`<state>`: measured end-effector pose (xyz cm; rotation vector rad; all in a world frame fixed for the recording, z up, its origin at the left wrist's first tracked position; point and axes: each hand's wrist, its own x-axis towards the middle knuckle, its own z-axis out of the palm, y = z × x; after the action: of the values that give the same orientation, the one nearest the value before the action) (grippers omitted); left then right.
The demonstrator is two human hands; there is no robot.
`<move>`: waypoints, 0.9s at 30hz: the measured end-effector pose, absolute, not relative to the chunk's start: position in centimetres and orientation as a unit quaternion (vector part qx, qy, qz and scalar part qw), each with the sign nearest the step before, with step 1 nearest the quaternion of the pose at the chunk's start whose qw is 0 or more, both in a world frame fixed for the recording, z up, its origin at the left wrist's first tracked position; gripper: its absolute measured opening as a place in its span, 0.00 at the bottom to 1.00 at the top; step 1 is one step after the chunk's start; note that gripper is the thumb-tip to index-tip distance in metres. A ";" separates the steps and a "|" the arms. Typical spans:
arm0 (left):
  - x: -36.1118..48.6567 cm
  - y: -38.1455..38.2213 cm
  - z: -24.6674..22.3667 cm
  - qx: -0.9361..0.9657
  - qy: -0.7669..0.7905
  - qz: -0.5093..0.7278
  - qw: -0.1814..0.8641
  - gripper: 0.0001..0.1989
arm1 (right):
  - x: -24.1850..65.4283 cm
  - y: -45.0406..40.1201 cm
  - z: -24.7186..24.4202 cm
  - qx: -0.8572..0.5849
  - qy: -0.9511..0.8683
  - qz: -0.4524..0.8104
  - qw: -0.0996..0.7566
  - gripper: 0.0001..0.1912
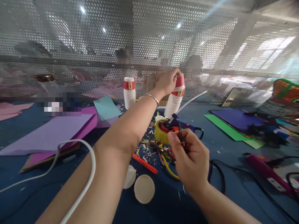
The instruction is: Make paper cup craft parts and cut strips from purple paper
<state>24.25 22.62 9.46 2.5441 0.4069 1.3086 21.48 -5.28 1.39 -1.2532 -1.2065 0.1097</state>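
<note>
My left hand [173,79] reaches far forward, its fingers closed on the top red-and-white paper cup [179,81] of a leaning stack. The cup sits raised and tilted above the rest of the stack [173,104]. Close to the camera, my right hand [191,155] is closed around dark metal scissors [181,137], pointed upward; the fingers cover part of them. Just beyond it lie a yellow tape roll [161,132] and a blue glue gun [174,119] with a clear glue stick. Another pair of scissors [163,150] rests among paper scraps.
A second cup stack [129,93] stands upright at the back. Purple paper sheets [53,130] lie left; green and blue sheets [229,127] lie right. An orange marker [144,163] and a round paper disc [144,189] are in front. Cables run to a magenta power strip [266,171].
</note>
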 end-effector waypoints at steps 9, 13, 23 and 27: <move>26.6 21.9 10.7 0.886 0.175 0.418 0.103 0.18 | 21.7 -5.2 1.0 -0.551 -0.542 0.040 0.633 0.14; 26.8 21.5 9.7 0.915 0.198 0.337 0.097 0.17 | 21.6 -5.1 1.0 -0.553 -0.545 0.034 0.630 0.14; 22.8 19.4 7.0 0.926 0.179 0.327 0.059 0.28 | 22.0 -5.5 1.1 -0.569 -0.517 0.041 0.639 0.14; 16.5 15.9 7.3 0.932 0.194 0.298 0.060 0.18 | 22.2 -5.2 1.0 -0.566 -0.518 0.068 0.638 0.16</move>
<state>16.53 15.93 7.28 2.8221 0.5878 0.9033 22.22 -5.24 1.02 -1.2922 -1.1822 0.1542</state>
